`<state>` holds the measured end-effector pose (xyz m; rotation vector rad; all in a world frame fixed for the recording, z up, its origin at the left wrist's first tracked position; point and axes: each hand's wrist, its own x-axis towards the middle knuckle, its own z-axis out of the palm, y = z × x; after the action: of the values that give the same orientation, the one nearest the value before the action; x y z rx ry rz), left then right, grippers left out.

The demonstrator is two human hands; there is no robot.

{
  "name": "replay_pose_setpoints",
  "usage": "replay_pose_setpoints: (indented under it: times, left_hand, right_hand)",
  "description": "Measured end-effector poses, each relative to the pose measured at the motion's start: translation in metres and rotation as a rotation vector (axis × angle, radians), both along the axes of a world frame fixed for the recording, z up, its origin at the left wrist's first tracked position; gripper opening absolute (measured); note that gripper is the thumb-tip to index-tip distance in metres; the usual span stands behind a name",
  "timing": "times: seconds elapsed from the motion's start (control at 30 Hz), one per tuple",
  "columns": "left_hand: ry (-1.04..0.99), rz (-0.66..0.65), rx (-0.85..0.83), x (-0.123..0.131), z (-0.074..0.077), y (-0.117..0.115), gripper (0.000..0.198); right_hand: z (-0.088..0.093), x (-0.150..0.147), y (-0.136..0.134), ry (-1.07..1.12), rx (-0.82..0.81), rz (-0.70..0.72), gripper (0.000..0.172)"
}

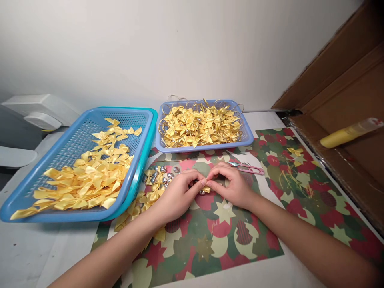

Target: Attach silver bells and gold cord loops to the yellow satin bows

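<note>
My left hand (pixel 180 194) and my right hand (pixel 230 185) meet fingertip to fingertip above the patterned sheet. Both are closed in a pinch on a small yellow ribbon bow (pixel 207 189), mostly hidden by the fingers. A silver bell (pixel 202 193) shows just under it. Beside my left hand lie several loose silver bells (pixel 170 175) and a pile of yellow ribbon bows (pixel 141 203), partly covered by my left forearm. Behind my right hand rest pink-handled thread snips (pixel 250 169), blades pointing left.
A blue basket (pixel 72 132) of bows sits in a teal one (pixel 153 132) at left. At the back, another basket (pixel 207 149) holds bows with gold cord loops. Thread scraps (pixel 295 180) lie at right, near a cardboard box (pixel 339 92) and a yellow tube (pixel 345 136).
</note>
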<state>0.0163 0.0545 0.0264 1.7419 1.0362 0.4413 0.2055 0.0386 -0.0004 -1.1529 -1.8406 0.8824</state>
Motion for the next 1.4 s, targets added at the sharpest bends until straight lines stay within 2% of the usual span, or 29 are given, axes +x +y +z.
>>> replay_pose_setpoints:
  times: [0.23, 0.6, 1.0, 1.23, 1.4]
  left_hand:
    - [-0.01, -0.005, -0.002, 0.0003, 0.0005, 0.0005, 0.03]
    - [-0.032, 0.085, -0.086, 0.0023, 0.0004, -0.0009, 0.035]
    - [-0.013, 0.1, -0.107, 0.0019, 0.0009, 0.0015, 0.028]
    - [0.031, 0.105, -0.063, 0.0028, 0.002, -0.001, 0.026]
    - [0.095, 0.127, 0.092, 0.0039, 0.0042, -0.0019, 0.023]
  right_hand:
    - [0.0021, -0.0008, 0.0011, -0.042, 0.032, 0.034, 0.01]
    - [-0.0003, -0.0027, -0.0008, -0.153, 0.11, 0.061, 0.011]
    - [-0.0014, -0.003, -0.0028, -0.224, 0.183, 0.095, 0.012]
    - [-0.0025, -0.0018, -0.003, -0.221, 0.208, 0.095, 0.013]
    - [-0.0011, -0.0016, -0.002, -0.212, 0.212, 0.087, 0.013]
